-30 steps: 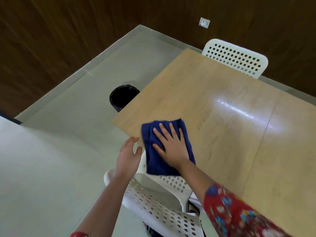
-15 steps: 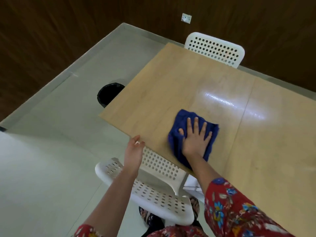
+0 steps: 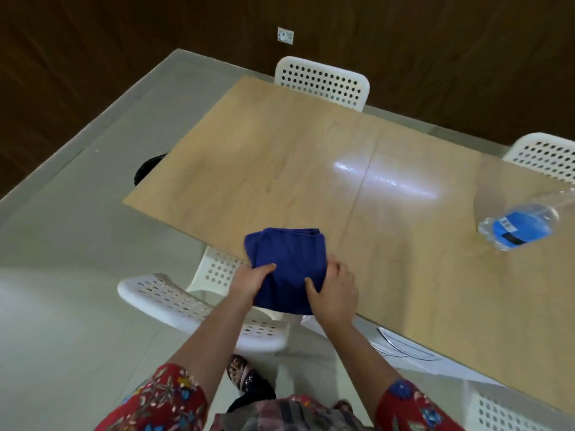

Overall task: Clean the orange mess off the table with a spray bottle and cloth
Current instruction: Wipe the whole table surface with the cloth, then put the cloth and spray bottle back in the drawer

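A folded dark blue cloth [image 3: 287, 262] lies at the near edge of the light wooden table [image 3: 280, 169], part of it hanging over the edge. My left hand [image 3: 252, 283] grips its left side and my right hand [image 3: 334, 290] grips its right side. A clear spray bottle with a blue label [image 3: 522, 227] lies tilted at the table's far right, partly cut off by the frame. I see no orange mess on the visible tabletop.
A white perforated chair [image 3: 193, 303] stands under the near edge by my left arm. Two more white chairs [image 3: 323, 80] [image 3: 544, 157] stand at the far side. A black bin [image 3: 146, 171] sits on the floor left of the table. My feet are below.
The cloth has been pulled back from the tabletop to the near edge. My left hand has left the table edge and taken hold of the cloth alongside my right. The view shifted right, showing the bottle.
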